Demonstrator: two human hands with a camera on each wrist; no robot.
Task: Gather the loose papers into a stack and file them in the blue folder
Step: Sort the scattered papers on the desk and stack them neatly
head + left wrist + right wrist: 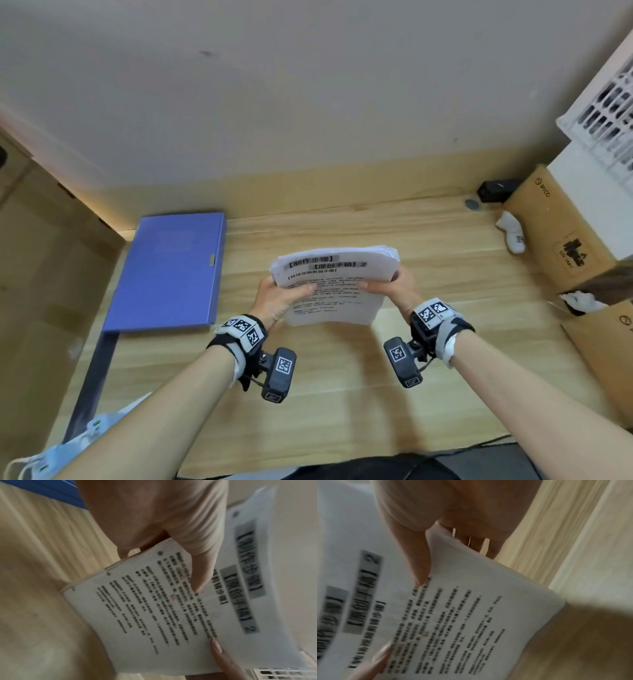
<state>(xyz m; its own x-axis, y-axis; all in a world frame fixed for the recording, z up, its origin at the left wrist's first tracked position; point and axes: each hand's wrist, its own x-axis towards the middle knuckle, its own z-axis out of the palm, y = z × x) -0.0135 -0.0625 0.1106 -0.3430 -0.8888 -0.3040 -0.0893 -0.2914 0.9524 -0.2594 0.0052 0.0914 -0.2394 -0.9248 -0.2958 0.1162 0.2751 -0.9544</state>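
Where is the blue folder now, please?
In the head view, the blue folder lies closed at the desk's far left edge, left of the paper stack.

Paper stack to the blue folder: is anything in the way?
Nothing visible lies on the desk between the paper stack, held by the left hand and right hand, and the blue folder, though the folder is closed.

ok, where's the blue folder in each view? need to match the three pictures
Head: blue folder lies closed on the desk, left of centre, left of the paper stack.
Left wrist: only a blue strip at the top left edge, behind the left hand.
Right wrist: not in it.
Shared landmark: the grey-banded heading on the top sheet, visible in all three.
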